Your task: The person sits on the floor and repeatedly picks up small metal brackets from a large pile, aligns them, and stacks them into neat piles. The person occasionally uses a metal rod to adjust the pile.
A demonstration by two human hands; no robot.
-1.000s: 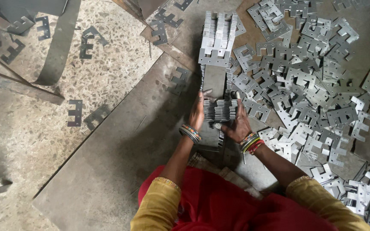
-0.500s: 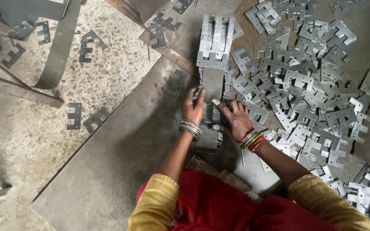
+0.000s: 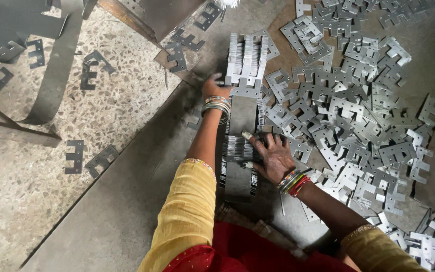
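Observation:
A long grey metal rail [image 3: 241, 113] lies on the floor in front of me, with E-shaped steel plates stacked on edge along it. My left hand [image 3: 214, 88], bangles on the wrist, reaches forward and touches the left side of the far stack of plates [image 3: 246, 63]; its fingertips are hidden against the stack. My right hand [image 3: 273, 155] rests on the right side of the near stack of plates [image 3: 237, 168], thumb on top and fingers curled around the edges.
A large loose heap of the same plates [image 3: 358, 106] covers the floor to the right. A few dark plates [image 3: 74, 156] lie scattered on the speckled floor at left. A curved metal strip [image 3: 56, 75] and angled bars sit at the far left.
Both hands were together on a bunch of plates at the middle of the rail. My left hand has since reached forward to the far stack, and my right hand has stayed by the near stack.

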